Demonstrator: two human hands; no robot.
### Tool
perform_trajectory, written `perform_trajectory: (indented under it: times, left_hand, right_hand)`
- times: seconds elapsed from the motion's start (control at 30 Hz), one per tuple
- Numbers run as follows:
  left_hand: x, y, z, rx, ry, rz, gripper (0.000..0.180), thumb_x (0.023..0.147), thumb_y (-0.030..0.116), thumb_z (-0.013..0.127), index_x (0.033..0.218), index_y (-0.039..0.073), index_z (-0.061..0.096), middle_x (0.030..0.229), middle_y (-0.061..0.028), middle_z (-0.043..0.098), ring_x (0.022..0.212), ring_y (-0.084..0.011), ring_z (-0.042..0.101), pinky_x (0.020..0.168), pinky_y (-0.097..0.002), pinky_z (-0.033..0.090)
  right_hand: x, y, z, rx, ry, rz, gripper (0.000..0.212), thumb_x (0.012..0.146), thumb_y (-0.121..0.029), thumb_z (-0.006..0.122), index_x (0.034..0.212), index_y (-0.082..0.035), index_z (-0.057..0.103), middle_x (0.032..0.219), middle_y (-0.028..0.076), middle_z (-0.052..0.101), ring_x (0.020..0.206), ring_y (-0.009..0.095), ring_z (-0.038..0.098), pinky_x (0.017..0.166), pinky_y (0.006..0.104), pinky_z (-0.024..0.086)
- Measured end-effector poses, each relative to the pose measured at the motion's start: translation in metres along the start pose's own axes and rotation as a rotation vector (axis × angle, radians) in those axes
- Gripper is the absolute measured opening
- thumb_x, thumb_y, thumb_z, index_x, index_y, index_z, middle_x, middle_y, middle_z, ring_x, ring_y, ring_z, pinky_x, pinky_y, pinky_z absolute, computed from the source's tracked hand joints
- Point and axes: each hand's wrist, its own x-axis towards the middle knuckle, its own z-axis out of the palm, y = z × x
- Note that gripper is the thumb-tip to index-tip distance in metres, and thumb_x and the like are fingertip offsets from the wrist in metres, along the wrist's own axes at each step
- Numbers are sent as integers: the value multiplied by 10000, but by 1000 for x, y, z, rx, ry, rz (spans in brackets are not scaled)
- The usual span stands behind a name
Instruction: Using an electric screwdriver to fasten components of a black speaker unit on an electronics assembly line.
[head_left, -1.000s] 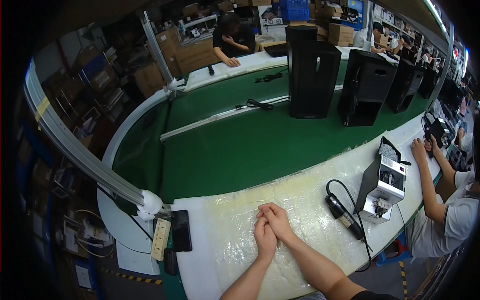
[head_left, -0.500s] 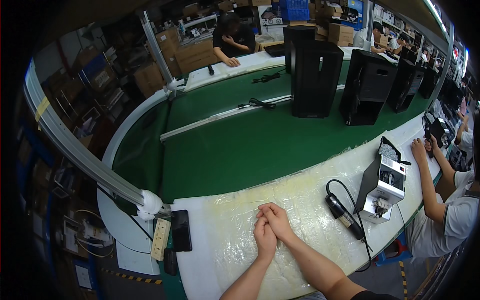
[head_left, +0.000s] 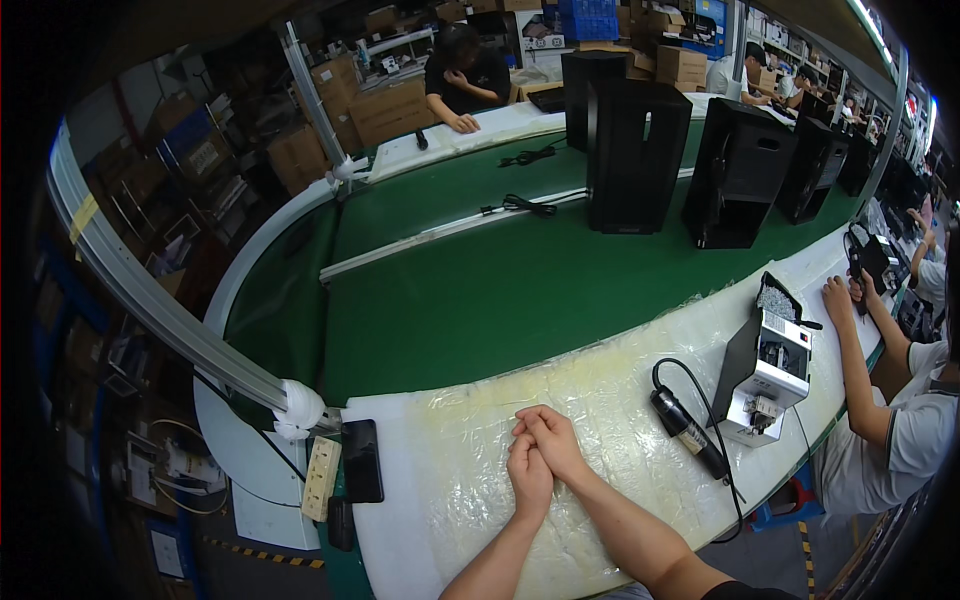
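Note:
My left hand (head_left: pixel 529 478) and my right hand (head_left: pixel 553 440) rest together on the plastic-covered white work surface (head_left: pixel 450 440). Both have their fingers curled in, and no object shows in either. The right hand lies partly across the left one's fingertips. Off to their right lies a black electric screwdriver (head_left: pixel 690 432) with a looped cable. Beyond it stands a silver and black screw feeder box (head_left: pixel 768 375) with a tray of small metal parts (head_left: pixel 776 300) at its back. A black phone (head_left: pixel 362 461) lies flat to the left of my hands.
Tall black speaker cabinets (head_left: pixel 638 160) and black cables (head_left: pixel 528 206) sit on the green conveyor (head_left: pixel 450 300). A beige power strip (head_left: pixel 320 479) is by the metal post (head_left: pixel 180 300). One co-worker (head_left: pixel 468 75) sits across; another (head_left: pixel 890 400) works at right.
On the near belt the speaker cabinets and a cable have shifted slightly right. On the far belt a cabinet and a cable have slid slightly left. My hands have stayed in place.

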Motion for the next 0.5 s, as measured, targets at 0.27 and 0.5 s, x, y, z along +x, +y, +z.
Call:
perform_trajectory:
  times: [0.27,0.5]
  left_hand:
    - [0,1,0,-9,-5,-6,216,934,11,406,817,18,588,813,-23,603,760,-87,518,673,-243,433]
    - [0,0,1,-20,6,-12,218,938,17,409,825,18,595,810,-20,607,760,-84,522,672,-239,435]
  right_hand:
    - [0,0,0,-7,1,-2,226,1035,-141,460,1088,40,584,864,103,647,698,196,674,639,293,561]
    - [1,1,0,-2,3,3,228,1035,-148,467,1085,39,588,862,103,650,697,195,675,639,292,561]
